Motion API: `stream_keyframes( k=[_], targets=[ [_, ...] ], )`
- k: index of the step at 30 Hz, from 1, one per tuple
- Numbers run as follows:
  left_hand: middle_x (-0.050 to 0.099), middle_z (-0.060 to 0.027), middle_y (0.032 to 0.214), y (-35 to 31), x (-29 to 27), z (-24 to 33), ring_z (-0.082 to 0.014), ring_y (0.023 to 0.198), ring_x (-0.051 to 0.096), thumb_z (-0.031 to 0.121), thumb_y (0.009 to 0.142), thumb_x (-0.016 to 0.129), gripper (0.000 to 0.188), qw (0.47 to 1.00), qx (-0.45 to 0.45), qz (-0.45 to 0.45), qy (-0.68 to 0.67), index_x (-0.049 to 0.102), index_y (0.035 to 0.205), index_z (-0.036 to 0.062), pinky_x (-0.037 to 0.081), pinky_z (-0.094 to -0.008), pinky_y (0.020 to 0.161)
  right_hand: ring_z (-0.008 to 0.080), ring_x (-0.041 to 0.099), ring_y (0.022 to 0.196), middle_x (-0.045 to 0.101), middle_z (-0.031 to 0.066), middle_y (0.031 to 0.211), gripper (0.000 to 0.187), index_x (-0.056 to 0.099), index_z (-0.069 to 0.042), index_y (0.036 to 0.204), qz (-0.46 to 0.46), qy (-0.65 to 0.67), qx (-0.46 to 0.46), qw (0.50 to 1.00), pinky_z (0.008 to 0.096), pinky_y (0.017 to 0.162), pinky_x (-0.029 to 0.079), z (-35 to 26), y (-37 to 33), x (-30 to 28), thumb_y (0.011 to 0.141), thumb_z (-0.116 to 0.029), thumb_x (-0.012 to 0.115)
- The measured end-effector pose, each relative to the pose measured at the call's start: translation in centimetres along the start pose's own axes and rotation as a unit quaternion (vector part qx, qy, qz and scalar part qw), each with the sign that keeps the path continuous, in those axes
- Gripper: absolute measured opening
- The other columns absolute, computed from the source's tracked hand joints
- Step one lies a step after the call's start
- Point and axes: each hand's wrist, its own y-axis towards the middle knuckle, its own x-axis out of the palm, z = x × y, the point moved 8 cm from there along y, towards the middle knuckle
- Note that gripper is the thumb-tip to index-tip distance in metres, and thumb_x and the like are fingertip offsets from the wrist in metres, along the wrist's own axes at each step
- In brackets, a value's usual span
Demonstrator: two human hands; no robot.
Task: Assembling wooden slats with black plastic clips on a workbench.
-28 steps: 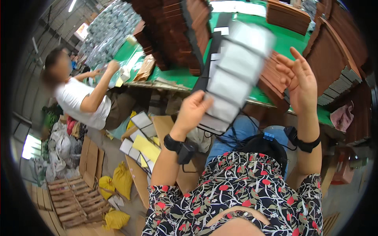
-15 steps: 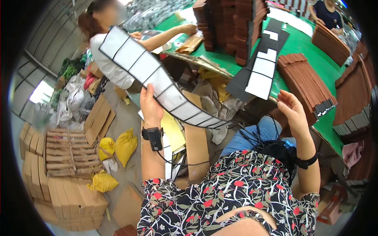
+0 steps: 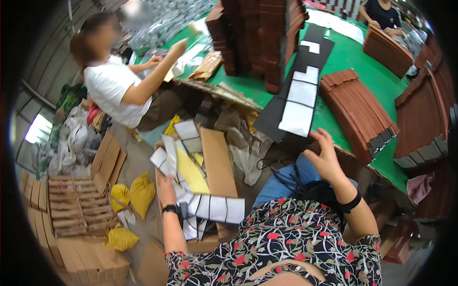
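Observation:
My left hand (image 3: 166, 191) is low over an open cardboard box (image 3: 218, 162), blurred, its fingers partly lost against the box's contents. A long white strip with black cross lines (image 3: 220, 208) lies curled across the box beside that hand; whether the fingers touch it cannot be made out. My right hand (image 3: 325, 156) is raised by the table edge, empty, with its fingers apart. Just beyond its fingertips lie flat black sheets (image 3: 280, 108) with white panels (image 3: 301, 94) on top, overhanging the table edge slightly.
The green table (image 3: 350, 102) bears a tall brown stack (image 3: 253, 38) and a ribbed brown stack (image 3: 355, 114). A co-worker in white (image 3: 117, 81) stands at the left, another person (image 3: 383, 16) at the far right. Yellow bags (image 3: 142, 193) and flattened cartons (image 3: 90, 248) lie left of the box.
The white strip has gone from being held up in my left hand down to the box. My left hand has lowered. The co-worker in white has moved an arm back from the tall stack.

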Motion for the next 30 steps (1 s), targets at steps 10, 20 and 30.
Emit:
stream_keyframes(
  k=[10,20,30],
  targets=[
    [0.072,-0.0154,0.11,-5.5,12.9,-6.1,-0.0331,0.106,0.069,0.015,0.092,0.056,0.024,0.925,-0.056,-0.354,0.125,0.074,0.108,0.0123,0.056,-0.0448,0.088,0.0441,0.037,0.139,0.039,0.0251,0.148,0.057,0.056,-0.001,0.13,-0.047,-0.032,-0.026,0.998,0.0496,0.114,0.034,-2.9,-0.8,-0.7,0.077,-0.008,0.077],
    [0.022,-0.0332,0.159,1.3,7.0,-0.4,-0.0433,0.149,0.022,0.021,0.069,0.079,0.095,0.933,-0.047,-0.341,-0.107,0.035,0.152,0.0011,0.026,-0.0417,0.121,0.0466,0.041,0.134,0.043,0.0281,0.142,0.06,0.053,0.002,0.131,-0.053,-0.069,-0.035,0.996,0.0502,0.112,0.038,-4.0,0.7,-1.1,0.077,-0.008,0.078],
    [-0.004,-0.0364,0.161,-2.8,-3.3,17.0,-0.0468,0.151,0.015,0.048,0.068,0.088,0.116,0.855,0.175,-0.471,-0.125,0.026,0.157,0.0066,0.024,-0.0438,0.122,0.0467,0.044,0.13,0.036,0.0302,0.147,0.075,0.046,-0.001,0.139,-0.029,-0.143,-0.06,0.988,0.0511,0.105,0.042,-4.4,3.6,0.4,0.072,-0.006,0.079]
  ],
)
